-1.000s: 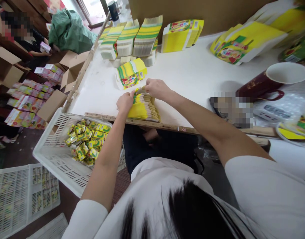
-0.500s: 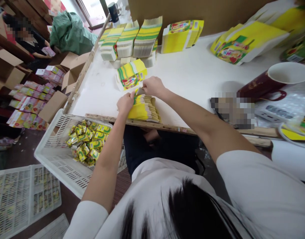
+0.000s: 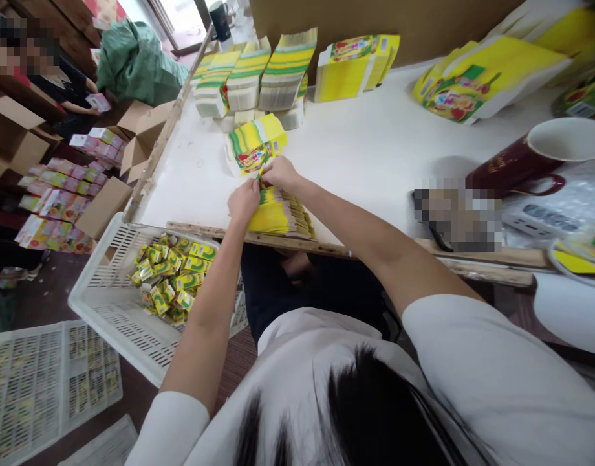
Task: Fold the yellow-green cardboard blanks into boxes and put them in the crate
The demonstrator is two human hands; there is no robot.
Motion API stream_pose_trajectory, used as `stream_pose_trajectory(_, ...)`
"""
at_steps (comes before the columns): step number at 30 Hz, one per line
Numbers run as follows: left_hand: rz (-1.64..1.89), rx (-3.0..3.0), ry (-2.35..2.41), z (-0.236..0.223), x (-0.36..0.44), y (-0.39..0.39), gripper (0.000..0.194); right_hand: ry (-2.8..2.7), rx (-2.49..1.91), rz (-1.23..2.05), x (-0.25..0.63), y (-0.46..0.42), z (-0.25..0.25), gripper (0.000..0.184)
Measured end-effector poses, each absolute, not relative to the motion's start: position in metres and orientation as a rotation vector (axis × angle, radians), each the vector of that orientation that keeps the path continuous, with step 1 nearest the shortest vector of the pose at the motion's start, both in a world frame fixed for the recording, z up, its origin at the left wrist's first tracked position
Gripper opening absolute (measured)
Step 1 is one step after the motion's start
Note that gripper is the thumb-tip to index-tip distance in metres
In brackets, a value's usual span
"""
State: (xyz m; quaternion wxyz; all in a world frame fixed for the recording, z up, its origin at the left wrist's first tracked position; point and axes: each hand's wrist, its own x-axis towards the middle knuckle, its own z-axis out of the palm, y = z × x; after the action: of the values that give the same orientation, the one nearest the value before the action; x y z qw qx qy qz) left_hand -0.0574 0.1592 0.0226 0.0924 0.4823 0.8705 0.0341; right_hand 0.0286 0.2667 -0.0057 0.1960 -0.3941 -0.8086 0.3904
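My left hand and my right hand meet near the table's front edge, fingers pinched. Between them is a small yellow-and-green carton, mostly hidden by the fingers. Right below, a fanned row of flat yellow cartons lies along the edge, partly under my left hand. Just beyond my fingers rests a smaller stack of printed yellow-and-green flat cartons.
Stacked flat cartons stand at the back of the white table. A dark red mug is on the right. At lower left, a white plastic crate holds many small yellow boxes. Another person sits at far left.
My right hand has moved left and slightly down, closing in on my left hand, which stays nearly still. At far left, the other person's hands have shifted.
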Motion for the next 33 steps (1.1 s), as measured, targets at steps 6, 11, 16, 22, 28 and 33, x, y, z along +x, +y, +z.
stream_pose_trajectory(6, 0.11, 1.432, 2.579, 0.022, -0.059, 0.159, 0.044, -2.286, -1.264, 1.085, 0.032, 0.265, -0.002, 0.027)
stream_pose_trajectory(11, 0.129, 1.43, 2.576, 0.02, -0.059, 0.159, 0.047, -2.329, -1.321, 0.998, 0.036, 0.266, 0.0, 0.027)
stream_pose_trajectory(16, 0.191, 1.353, 2.594, 0.019, -0.059, 0.159, 0.055, -2.411, -1.301, 0.894, 0.044, 0.274, 0.007, 0.02)
stream_pose_trajectory(22, 0.24, 1.266, 2.598, 0.019, -0.06, 0.16, 0.057, -2.661, -1.132, 0.924, 0.073, 0.289, 0.019, 0.028)
stream_pose_trajectory(28, 0.227, 1.288, 2.626, 0.018, -0.06, 0.16, 0.058, -2.935, -0.865, 1.369, 0.097, 0.295, 0.028, 0.028)
stream_pose_trajectory(33, 0.202, 1.302, 2.632, 0.02, -0.059, 0.159, 0.057, -2.782, -1.054, 0.81, 0.089, 0.293, 0.023, 0.026)
